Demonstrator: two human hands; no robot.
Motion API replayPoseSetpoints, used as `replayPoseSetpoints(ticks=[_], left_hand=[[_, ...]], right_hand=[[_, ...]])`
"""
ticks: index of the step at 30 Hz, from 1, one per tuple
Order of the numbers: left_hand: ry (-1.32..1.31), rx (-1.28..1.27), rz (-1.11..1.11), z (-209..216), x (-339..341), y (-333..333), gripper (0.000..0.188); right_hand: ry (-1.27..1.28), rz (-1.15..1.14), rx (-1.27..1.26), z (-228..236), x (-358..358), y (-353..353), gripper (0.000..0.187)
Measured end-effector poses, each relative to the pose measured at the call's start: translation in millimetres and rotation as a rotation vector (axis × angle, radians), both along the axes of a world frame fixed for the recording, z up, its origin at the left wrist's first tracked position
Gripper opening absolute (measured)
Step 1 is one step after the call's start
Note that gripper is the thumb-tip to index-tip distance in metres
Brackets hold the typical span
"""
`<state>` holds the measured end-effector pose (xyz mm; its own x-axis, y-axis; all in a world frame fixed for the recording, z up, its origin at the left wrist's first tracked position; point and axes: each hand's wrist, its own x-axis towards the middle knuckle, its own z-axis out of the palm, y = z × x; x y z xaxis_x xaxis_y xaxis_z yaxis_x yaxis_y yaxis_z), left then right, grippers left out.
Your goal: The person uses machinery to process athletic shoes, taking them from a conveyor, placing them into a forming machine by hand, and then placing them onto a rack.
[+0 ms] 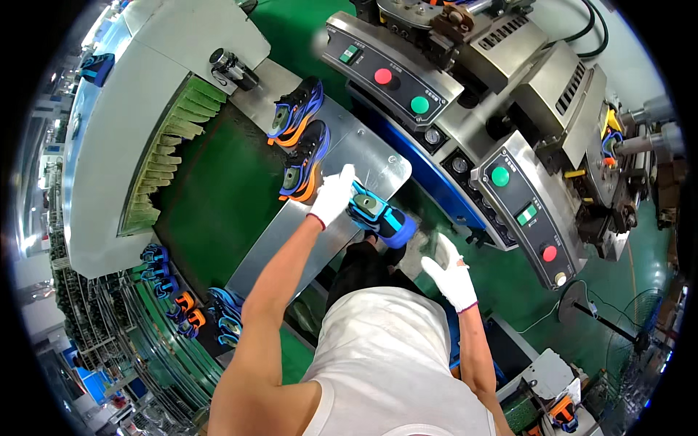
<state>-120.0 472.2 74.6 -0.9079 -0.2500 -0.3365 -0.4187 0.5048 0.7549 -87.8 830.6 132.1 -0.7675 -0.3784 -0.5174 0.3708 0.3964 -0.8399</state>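
Note:
In a white glove, my left hand point(334, 194) grips a blue, black and teal shoe upper point(392, 224) by one end, over the edge of a metal table point(363, 149). My right hand point(454, 279), gloved too, hangs to the right of that upper, apart from it; its thumb and fingers are spread, with nothing in them. Two black and blue sneakers with orange soles lie side by side on the table, a far one point(296, 112) and a nearer one point(305, 161), just beyond my left hand.
A machine with two button panels, one on the left point(392, 76) and one on the right point(525, 211), stands ahead. A grey housing with green curtain strips point(169, 149) is at left, a dark bottle point(233, 69) beside it. More shoe uppers point(227, 316) lie at lower left. A fan point(632, 327) stands at right.

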Motion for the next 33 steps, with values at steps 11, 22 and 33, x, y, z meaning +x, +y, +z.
replayPoseSetpoints(ticks=[11, 22, 33], left_hand=[[0.169, 0.329, 0.523, 66, 117, 15, 0.049], [0.201, -0.402, 0.618, 38, 276, -87, 0.024], [-0.083, -0.541, 0.773, -3, 380, -159, 0.015]], right_hand=[[0.024, 0.340, -0.217, 49, 0, -81, 0.074], [0.058, 0.698, 0.075, -14, 6, -191, 0.078], [0.099, 0.619, 0.327, -35, -31, -222, 0.070]])
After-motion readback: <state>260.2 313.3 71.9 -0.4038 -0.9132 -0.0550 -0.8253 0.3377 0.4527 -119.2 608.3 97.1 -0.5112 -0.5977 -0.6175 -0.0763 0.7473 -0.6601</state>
